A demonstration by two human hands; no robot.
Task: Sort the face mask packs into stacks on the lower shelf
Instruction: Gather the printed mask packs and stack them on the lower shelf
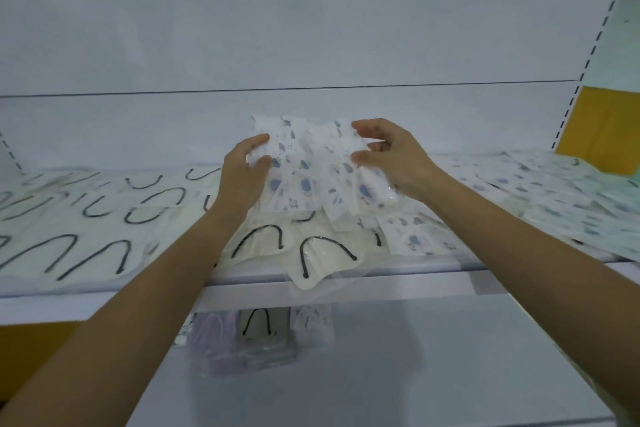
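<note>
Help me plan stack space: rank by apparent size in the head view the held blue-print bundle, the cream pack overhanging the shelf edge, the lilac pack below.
1. The blue-print bundle, clearly largest.
2. The cream pack and the lilac pack look alike; the shelf edge hides the lilac pack's top, so no ranking.

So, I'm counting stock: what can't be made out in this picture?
Head view only.
- Number of blue-print packs held by left hand and right hand: they overlap and blur.
- The stacks on the lower shelf: their backs are hidden under the upper shelf.
- Print on any pack: too blurred.
</note>
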